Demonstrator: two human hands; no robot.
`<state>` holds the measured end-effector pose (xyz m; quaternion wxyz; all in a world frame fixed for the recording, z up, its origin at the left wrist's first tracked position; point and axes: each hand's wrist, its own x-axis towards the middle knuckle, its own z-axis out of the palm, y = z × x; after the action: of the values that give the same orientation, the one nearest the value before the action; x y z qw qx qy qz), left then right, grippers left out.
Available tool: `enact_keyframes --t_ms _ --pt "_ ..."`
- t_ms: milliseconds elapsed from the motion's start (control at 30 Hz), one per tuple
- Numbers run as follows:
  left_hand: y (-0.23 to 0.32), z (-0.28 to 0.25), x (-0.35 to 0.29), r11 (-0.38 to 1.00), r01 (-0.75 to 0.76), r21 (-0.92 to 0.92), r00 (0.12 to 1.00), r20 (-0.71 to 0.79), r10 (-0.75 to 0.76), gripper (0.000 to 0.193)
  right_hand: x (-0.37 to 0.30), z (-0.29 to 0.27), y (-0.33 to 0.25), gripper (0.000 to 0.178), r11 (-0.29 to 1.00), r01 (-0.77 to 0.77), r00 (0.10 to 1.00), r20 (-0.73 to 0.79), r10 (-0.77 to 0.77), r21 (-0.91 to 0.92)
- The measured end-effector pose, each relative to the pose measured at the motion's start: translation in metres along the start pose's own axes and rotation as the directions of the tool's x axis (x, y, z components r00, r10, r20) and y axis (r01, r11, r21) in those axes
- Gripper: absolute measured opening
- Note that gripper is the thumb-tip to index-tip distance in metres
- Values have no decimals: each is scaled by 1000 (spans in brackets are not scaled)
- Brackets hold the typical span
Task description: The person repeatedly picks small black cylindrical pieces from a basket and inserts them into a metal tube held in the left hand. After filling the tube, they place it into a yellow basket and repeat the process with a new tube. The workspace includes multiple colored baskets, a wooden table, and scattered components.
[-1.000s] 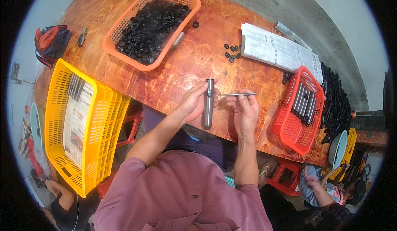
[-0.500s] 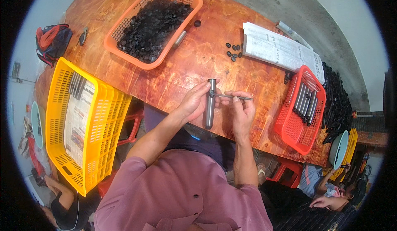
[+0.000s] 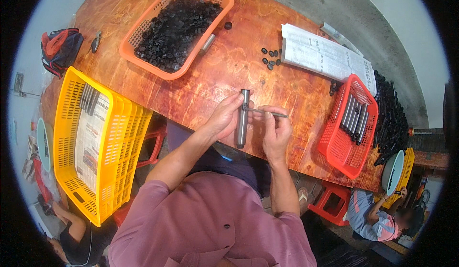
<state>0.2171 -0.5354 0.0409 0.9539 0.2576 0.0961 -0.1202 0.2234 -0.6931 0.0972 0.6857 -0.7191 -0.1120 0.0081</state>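
Observation:
My left hand [image 3: 224,119] is closed around a grey metal tube [image 3: 242,132], held near upright over the table's near edge. A darker collar-like band shows near the tube's upper end. In my right hand [image 3: 277,135] a thin dark metal rod [image 3: 270,113] is pinched between thumb and fingers. It lies nearly level, its left end meeting the tube's side just below the top. Whether the tip enters a hole there is too small to tell.
An orange basket [image 3: 129,47] of small black caps stands at the far left, near loose caps [image 3: 271,54] and newspaper [image 3: 325,52]. A red basket [image 3: 334,145] holds several tubes. Black parts [image 3: 389,119] lie piled beyond. A yellow crate [image 3: 112,157] stands left; co-workers sit both sides.
My right hand and the rod have shifted slightly left, toward the tube. My left hand and the tube stay almost in place. The co-worker at the right has changed posture.

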Motion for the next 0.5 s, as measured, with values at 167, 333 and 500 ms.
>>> enact_keyframes --t_ms 167,333,500 --pt "1 -1 1 1000 -5 -11 1000 5 5 42 -3 1 4 10 981 129 991 -5 -131 -147" --pt "0 -5 2 999 -11 -31 1000 19 11 42 -5 4 5 10 958 202 979 7 -204 -206" --pt "0 -4 2 1000 -17 -21 1000 25 17 42 -9 7 8 9 971 198 980 -3 -200 -133"
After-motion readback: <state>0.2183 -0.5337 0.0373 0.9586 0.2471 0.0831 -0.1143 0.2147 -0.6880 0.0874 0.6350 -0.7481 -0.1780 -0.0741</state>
